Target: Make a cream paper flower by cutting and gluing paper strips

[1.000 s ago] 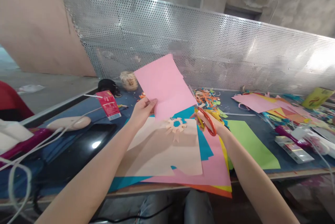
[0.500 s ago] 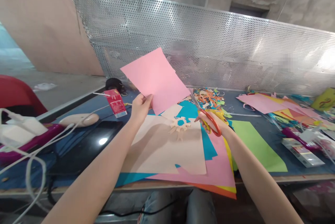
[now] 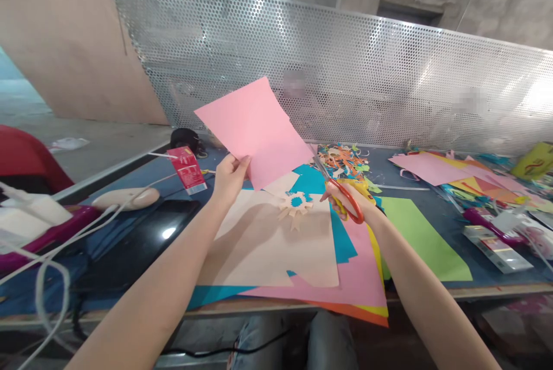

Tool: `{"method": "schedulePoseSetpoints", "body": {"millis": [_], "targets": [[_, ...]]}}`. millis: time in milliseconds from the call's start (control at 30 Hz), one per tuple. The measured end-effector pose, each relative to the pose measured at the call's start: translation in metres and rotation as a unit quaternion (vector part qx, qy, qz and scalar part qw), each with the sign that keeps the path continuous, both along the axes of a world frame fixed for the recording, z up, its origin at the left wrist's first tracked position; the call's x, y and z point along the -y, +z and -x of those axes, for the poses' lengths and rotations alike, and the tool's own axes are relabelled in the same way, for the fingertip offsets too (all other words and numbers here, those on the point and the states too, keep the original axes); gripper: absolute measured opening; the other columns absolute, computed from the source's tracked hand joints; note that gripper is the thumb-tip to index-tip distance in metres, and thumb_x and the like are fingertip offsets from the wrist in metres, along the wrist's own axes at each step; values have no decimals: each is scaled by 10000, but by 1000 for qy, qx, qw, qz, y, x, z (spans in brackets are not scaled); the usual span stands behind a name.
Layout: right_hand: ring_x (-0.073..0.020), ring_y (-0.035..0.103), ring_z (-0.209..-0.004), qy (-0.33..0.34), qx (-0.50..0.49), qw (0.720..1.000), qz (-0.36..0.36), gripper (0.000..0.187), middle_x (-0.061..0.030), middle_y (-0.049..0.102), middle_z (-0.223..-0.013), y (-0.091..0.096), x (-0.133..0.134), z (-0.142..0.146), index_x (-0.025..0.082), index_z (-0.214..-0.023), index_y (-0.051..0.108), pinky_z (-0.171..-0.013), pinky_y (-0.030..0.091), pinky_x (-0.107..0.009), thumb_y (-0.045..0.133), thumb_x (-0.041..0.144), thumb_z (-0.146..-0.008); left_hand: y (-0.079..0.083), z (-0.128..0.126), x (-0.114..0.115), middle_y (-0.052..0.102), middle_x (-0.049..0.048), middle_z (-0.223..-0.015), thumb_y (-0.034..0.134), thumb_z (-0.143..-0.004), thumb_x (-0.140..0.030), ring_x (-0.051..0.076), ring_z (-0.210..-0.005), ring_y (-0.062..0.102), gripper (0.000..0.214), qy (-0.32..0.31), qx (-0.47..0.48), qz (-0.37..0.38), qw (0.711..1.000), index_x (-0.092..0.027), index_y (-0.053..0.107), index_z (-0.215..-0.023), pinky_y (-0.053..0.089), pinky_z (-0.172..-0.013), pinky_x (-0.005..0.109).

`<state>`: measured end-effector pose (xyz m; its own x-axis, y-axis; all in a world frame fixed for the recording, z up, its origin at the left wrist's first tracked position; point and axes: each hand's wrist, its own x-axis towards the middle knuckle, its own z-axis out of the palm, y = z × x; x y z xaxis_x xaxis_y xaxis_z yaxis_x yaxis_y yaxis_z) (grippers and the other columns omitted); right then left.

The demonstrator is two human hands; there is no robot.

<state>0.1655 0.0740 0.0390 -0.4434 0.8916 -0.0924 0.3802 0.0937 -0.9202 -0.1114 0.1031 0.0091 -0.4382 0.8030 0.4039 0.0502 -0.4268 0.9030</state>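
Note:
A sheet of pink paper (image 3: pixel 257 133) is raised above the table, its lower left edge pinched in my left hand (image 3: pixel 231 177). Scissors (image 3: pixel 352 203) with red-orange handles are gripped in my right hand (image 3: pixel 341 194). Their blades point up and left and meet the pink sheet's right corner. Whether the blades are parted there is hard to see. Below the sheet, a cream paper cut-out (image 3: pixel 296 203) with a jagged outline and a hole showing blue lies on a large cream sheet (image 3: pixel 268 243). Blue, pink, yellow and orange sheets stick out beneath it.
Colourful paper scraps (image 3: pixel 345 159) are heaped behind my right hand. A green sheet (image 3: pixel 423 237) lies right, with more coloured sheets (image 3: pixel 444 171) beyond. At left are a black tablet-like slab (image 3: pixel 147 243), a red packet (image 3: pixel 188 168) and white cables (image 3: pixel 64 278). A perforated metal panel (image 3: pixel 242 41) borders the back.
Both hands hold nearly the same pose, with the pink sheet and scissors almost unmoved. The whole view has shifted very slightly.

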Motion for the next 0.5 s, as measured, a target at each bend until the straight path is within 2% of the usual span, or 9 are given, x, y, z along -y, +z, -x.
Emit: {"method": "schedulePoseSetpoints", "body": {"millis": [500], "targets": [[-64, 349, -380, -24, -10, 999, 30, 454, 44, 353, -512, -1, 0, 2, 154, -672, 523, -303, 323, -199, 525, 605, -717, 0, -1, 1, 570, -17, -632, 631, -644, -394, 128, -507, 531, 260, -12, 1, 3, 1000, -179, 548, -765, 463, -484, 263]]}}
